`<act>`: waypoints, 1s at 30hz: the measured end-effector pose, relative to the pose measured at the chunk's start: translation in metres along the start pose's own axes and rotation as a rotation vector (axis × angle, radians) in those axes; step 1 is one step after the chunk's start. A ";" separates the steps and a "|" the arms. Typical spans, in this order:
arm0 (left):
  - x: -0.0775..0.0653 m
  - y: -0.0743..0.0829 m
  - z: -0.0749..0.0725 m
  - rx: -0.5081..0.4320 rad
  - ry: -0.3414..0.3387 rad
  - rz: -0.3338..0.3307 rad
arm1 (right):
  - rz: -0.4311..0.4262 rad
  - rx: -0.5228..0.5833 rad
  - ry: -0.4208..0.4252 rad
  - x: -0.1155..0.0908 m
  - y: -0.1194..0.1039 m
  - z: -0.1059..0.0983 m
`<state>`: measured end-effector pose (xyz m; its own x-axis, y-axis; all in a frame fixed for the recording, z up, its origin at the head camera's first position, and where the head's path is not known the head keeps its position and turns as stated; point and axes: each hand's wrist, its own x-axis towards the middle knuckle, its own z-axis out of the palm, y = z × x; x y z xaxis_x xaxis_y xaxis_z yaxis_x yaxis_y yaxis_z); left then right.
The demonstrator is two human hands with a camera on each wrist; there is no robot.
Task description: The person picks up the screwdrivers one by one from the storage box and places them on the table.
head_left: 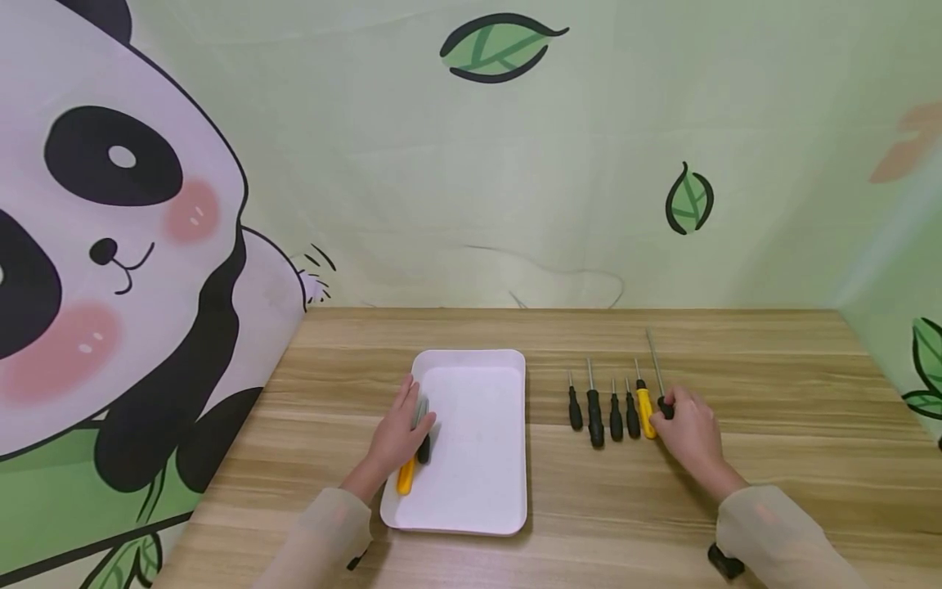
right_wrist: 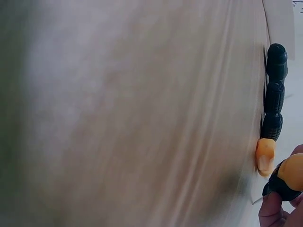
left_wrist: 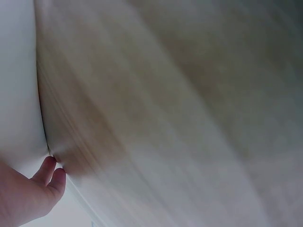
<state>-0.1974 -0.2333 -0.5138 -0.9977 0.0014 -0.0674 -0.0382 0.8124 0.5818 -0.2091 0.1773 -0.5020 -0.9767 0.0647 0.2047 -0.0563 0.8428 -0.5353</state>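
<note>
My right hand (head_left: 690,429) grips a screwdriver (head_left: 655,364) by its handle, its long metal shaft pointing to the back of the table. In the right wrist view this handle (right_wrist: 292,172) is yellow and black. To its left several screwdrivers lie in a row: the nearest is yellow-handled (head_left: 644,409), the others, such as the larger one (head_left: 594,419), black-handled. My left hand (head_left: 397,433) rests over the left rim of a white tray (head_left: 478,446), fingers extended. Beside it in the tray lie a yellow-handled tool (head_left: 406,474) and a black-handled tool (head_left: 424,448), partly covered by the hand.
The wooden table (head_left: 589,507) meets a cloth backdrop (head_left: 574,164) printed with a panda and leaves. A small black object (head_left: 726,562) shows under the right sleeve. The tray stands left of the screwdriver row, with bare wood between them.
</note>
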 end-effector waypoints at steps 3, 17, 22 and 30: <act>0.000 0.000 0.000 0.004 0.004 0.003 | 0.009 -0.002 -0.020 0.000 0.000 0.000; 0.000 0.000 0.000 0.008 -0.003 -0.004 | 0.046 -0.049 -0.127 0.001 0.000 -0.001; 0.000 0.000 0.000 0.007 -0.006 -0.003 | 0.037 -0.057 -0.149 0.000 0.000 -0.001; 0.001 -0.001 0.001 0.011 -0.008 -0.008 | 0.019 -0.056 -0.159 -0.001 0.003 -0.003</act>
<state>-0.1984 -0.2339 -0.5151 -0.9969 0.0000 -0.0786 -0.0451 0.8187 0.5724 -0.2080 0.1810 -0.5016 -0.9982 -0.0010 0.0602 -0.0305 0.8712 -0.4900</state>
